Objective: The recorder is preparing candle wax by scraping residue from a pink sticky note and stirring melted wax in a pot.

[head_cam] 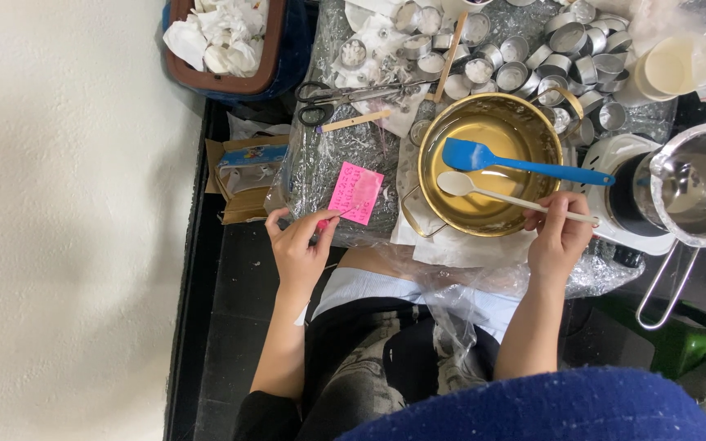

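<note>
Here I see my right hand [560, 237] at the right of centre in the frame, its fingers pinched shut around the thin handle of a white spoon [484, 191], whose bowl lies inside the gold pot [488, 163] in the upper middle. I judge the spoon to be light and stiff, plastic or silicone by its look, and likely slick if the yellowish liquid in the pot has coated it; the handle near its end, where I grip it now, seems the right place to hold. A blue spatula [516, 163] rests across the same pot, just above the spoon, its handle pointing right. My left hand [300, 245], at the left of centre, curls with thumb and fingertips closed on the lower corner of a pink paper note [356, 193] lying on the crinkled plastic sheet [320, 155] that covers the counter. The note is thin and floppy, easy to crease. Small metal cups [565, 49] crowd the upper right.
</note>
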